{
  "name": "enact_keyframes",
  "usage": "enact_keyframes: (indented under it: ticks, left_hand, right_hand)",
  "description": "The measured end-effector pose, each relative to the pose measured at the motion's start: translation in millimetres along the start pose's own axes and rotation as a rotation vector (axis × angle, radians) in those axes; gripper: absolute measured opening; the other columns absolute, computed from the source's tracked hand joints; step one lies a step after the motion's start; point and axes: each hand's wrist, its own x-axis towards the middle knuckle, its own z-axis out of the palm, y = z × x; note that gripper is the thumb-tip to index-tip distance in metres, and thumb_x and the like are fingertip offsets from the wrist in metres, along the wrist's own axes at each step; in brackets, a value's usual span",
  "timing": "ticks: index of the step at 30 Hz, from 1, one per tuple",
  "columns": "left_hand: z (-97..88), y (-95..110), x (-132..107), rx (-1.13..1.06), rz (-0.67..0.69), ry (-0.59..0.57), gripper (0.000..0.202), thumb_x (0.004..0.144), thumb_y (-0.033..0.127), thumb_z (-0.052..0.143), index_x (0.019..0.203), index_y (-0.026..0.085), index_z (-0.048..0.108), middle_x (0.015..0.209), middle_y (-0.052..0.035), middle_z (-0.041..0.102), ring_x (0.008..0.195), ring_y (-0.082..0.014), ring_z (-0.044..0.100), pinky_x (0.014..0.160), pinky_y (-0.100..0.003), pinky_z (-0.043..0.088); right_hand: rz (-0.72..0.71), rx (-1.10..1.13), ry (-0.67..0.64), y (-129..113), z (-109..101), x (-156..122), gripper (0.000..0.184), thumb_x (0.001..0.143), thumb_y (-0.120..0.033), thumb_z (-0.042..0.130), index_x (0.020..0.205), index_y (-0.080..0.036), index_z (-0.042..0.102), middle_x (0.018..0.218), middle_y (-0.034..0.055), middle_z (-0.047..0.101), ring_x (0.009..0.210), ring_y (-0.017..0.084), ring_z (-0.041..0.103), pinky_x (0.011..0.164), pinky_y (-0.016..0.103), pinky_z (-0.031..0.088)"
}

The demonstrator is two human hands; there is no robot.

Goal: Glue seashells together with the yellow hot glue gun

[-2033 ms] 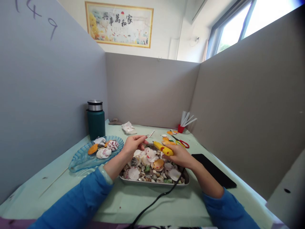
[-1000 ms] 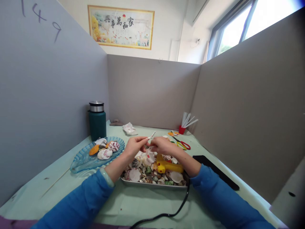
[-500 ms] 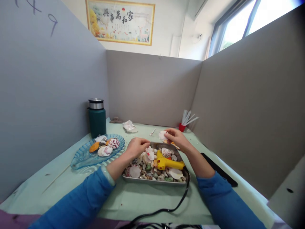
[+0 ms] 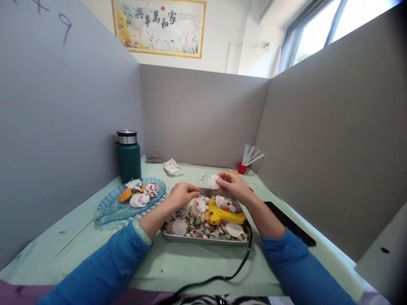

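A metal tray (image 4: 203, 239) full of mixed seashells sits in front of me. A yellow glue gun (image 4: 224, 216) lies on the shells, its black cord (image 4: 232, 271) trailing toward me. My right hand (image 4: 233, 186) holds a white scallop shell (image 4: 213, 181) above the tray's far edge. My left hand (image 4: 182, 195) hovers over the tray's left side with fingers curled and pinched together; whether it grips something small I cannot tell.
A blue glass dish (image 4: 108, 211) with several shells stands at left, a green flask (image 4: 127, 156) behind it. A red cup of white sticks (image 4: 244, 166), crumpled paper (image 4: 172, 167) and a black phone (image 4: 291, 228) lie around. Grey partitions enclose the table.
My right hand put the glue gun down on the shells, met the left hand, then picked up a white shell beyond the tray. My left hand lowered toward the tray.
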Motion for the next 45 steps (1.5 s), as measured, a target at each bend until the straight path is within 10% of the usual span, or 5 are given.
enact_keyframes:
  ticks: [9, 13, 24, 37, 45]
  left_hand:
    - [-1.5, -1, 0, -0.101, -0.059, 0.179, 0.030, 0.071, 0.033, 0.055, 0.089, 0.016, 0.073, 0.079, -0.0028, 0.072, 0.072, -0.0166, 0.063, 0.066, -0.023, 0.044]
    - [-0.5, -3, 1, -0.127, -0.079, 0.229, 0.032, 0.071, 0.033, 0.054, 0.091, 0.016, 0.072, 0.077, -0.0038, 0.072, 0.068, -0.0157, 0.062, 0.062, -0.022, 0.044]
    - [4.2, -3, 4, -0.282, -0.126, 0.210, 0.030, 0.070, 0.030, 0.055, 0.089, 0.014, 0.071, 0.074, -0.0042, 0.070, 0.053, -0.0107, 0.055, 0.052, -0.021, 0.043]
    - [-1.3, 14, -5, -0.614, -0.088, 0.219, 0.029, 0.069, 0.032, 0.061, 0.087, 0.010, 0.067, 0.071, -0.0056, 0.067, 0.046, -0.0077, 0.049, 0.047, -0.021, 0.041]
    - [-0.8, 27, -13, -0.840, -0.212, 0.102, 0.033, 0.063, 0.025, 0.069, 0.091, 0.008, 0.066, 0.068, -0.0046, 0.067, 0.044, -0.0058, 0.048, 0.048, -0.021, 0.043]
  right_hand:
    - [0.081, -0.222, -0.141, 4, 11, 1, 0.021, 0.078, -0.027, 0.054, 0.095, -0.015, 0.058, 0.077, 0.0027, 0.062, 0.058, 0.010, 0.056, 0.056, 0.023, 0.044]
    - [-0.188, -0.641, -0.081, -11, 23, -6, 0.028, 0.076, -0.022, 0.058, 0.104, -0.017, 0.061, 0.100, 0.0079, 0.063, 0.080, 0.015, 0.059, 0.074, 0.028, 0.043]
    - [-0.573, -1.285, -0.650, -14, 70, -21, 0.018, 0.071, -0.015, 0.059, 0.087, -0.017, 0.067, 0.080, 0.0077, 0.064, 0.084, 0.022, 0.055, 0.068, 0.030, 0.037]
    - [-0.030, -0.024, -0.339, -33, 20, -21, 0.025, 0.079, -0.034, 0.056, 0.098, -0.019, 0.061, 0.076, -0.0002, 0.061, 0.065, 0.011, 0.054, 0.062, 0.023, 0.044]
    - [0.035, 0.188, -0.153, -15, 19, -15, 0.031, 0.075, -0.040, 0.061, 0.091, -0.014, 0.060, 0.067, -0.0011, 0.057, 0.056, 0.008, 0.050, 0.055, 0.021, 0.041]
